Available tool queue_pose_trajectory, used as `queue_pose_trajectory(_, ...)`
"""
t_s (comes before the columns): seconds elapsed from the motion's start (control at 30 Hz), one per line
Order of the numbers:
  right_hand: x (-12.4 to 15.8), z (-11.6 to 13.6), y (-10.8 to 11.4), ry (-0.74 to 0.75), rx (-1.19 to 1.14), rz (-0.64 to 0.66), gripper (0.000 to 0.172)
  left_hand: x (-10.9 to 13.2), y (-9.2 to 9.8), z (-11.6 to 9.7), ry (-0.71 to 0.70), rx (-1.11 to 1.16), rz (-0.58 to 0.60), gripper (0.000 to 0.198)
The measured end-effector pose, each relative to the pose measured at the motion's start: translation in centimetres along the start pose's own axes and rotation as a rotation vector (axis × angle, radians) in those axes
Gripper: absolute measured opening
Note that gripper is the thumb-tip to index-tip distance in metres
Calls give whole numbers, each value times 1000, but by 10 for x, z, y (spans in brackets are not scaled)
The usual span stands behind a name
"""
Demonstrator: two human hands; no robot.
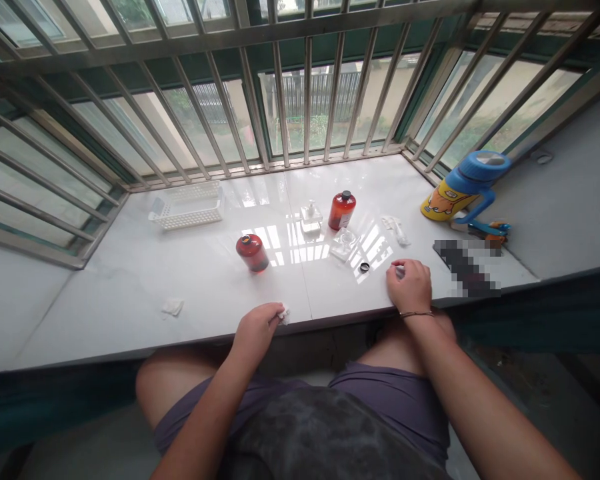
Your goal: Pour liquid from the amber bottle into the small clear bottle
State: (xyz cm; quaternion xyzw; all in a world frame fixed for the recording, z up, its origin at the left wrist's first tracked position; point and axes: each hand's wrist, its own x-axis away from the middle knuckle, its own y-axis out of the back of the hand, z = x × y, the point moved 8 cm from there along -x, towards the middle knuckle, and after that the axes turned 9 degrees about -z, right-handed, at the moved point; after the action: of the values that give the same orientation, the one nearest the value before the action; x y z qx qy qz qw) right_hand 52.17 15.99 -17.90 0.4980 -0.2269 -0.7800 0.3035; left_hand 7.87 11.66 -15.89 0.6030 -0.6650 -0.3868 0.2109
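Currently left hand [256,331] pinches crumpled white tissue [284,315] at front edge of glossy white worktop [105,313]; right hand [409,287] curled, cannot tell if gripping anything. Small round black cap [364,267] lies near right hand, on its left, farther from left hand.

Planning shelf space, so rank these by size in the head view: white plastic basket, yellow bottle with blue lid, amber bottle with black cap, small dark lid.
1. White plastic basket and yellow bottle with blue lid: too alike to rank.
2. Amber bottle with black cap.
3. Small dark lid.
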Motion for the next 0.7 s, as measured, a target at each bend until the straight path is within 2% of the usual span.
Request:
queue_pose_trajectory(0.27,0,1,1,-8,8,-14,9,-15,-23,-34,-47,69,41,25)
queue_pose_trajectory(0.33,-1,1,1,-6,10,-16,8,-16,-22,-41,-48,106,30,23)
queue_pose_trajectory(0.43,-1,1,1,-7,15,-16,8,-14,-5,-42,0,153,-34,19)
queue_pose_trajectory(0.6,0,-1,1,-13,16,-12,9,3,48,-11,193,173,-159,19)
queue_pose_trajectory(0.7,1,-1,2,-23,12,-14,10,17,64,3,208,99,-187,19)
